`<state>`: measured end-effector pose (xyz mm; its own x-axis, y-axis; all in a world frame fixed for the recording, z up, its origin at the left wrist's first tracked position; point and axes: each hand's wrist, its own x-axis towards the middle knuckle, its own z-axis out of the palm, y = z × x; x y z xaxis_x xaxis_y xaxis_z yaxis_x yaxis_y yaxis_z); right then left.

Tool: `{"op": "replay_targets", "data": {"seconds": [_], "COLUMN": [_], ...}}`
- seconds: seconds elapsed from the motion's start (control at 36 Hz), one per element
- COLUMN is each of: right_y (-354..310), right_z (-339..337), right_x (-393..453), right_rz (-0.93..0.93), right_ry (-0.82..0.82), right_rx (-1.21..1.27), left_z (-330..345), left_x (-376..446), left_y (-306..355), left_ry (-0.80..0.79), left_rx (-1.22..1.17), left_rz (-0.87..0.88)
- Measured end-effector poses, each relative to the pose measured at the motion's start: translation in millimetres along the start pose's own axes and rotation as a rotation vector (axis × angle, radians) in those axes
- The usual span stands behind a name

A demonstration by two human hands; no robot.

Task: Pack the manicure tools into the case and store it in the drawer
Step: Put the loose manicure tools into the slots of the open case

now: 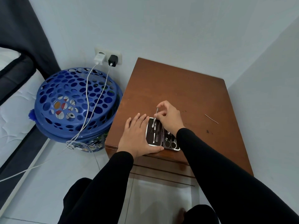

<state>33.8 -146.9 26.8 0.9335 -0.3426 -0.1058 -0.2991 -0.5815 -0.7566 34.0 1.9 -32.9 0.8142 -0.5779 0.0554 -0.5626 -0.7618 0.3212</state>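
The open manicure case (159, 135) lies at the bench's (178, 88) front edge. The left hand (137, 136) lies flat, fingers spread, steadying it; right hand (168, 116) fingers pinch a thin metal tool (155, 116) above the case's left half. Best slid straight under its strap.

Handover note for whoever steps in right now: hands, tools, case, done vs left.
Left hand: flat on the left side of the open case, steadying it near the front edge of the wooden nightstand.
Right hand: pinching a thin metal tool, tip down over the case's left half.
Already in the case: other tools in the left half, scissors in the right half.
Loose: one thin metal stick lying on the tabletop, off to the right.
Left: seat the held tool, pack the loose one, close the case, put it in the drawer, which looks closed.
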Motion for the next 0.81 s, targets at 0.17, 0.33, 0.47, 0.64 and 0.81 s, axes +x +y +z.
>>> {"op": "replay_targets", "data": {"seconds": [0.17, 0.33, 0.47, 0.64, 0.81], "right_y": [4.1, 3.1, 5.0, 7.5, 8.7], "right_z": [2.3, 3.2, 1.6, 3.9, 0.4], "right_x": [1.8, 0.5, -3.5, -3.3, -7.6], "right_rz": [-0.016, -0.079, -0.106, -0.129, -0.133], "right_ry": [-0.059, -0.085, -0.101, -0.1, -0.046], "right_rx": [-0.092, -0.292, -0.346, -0.368, -0.316], "left_z": [0.3, 0.9, 1.1, 0.9, 0.7], "left_x": [-1.2, -1.1, -0.6, -0.4, -1.1], "left_y": [-0.5, -0.9, -0.7, -0.8, -1.0], "left_ry": [0.004, 0.013, 0.004, 0.003, 0.008], "left_rx": [-0.005, -0.027, -0.011, -0.01, -0.012], "left_rz": [-0.001, 0.003, 0.002, 0.001, 0.003]}}
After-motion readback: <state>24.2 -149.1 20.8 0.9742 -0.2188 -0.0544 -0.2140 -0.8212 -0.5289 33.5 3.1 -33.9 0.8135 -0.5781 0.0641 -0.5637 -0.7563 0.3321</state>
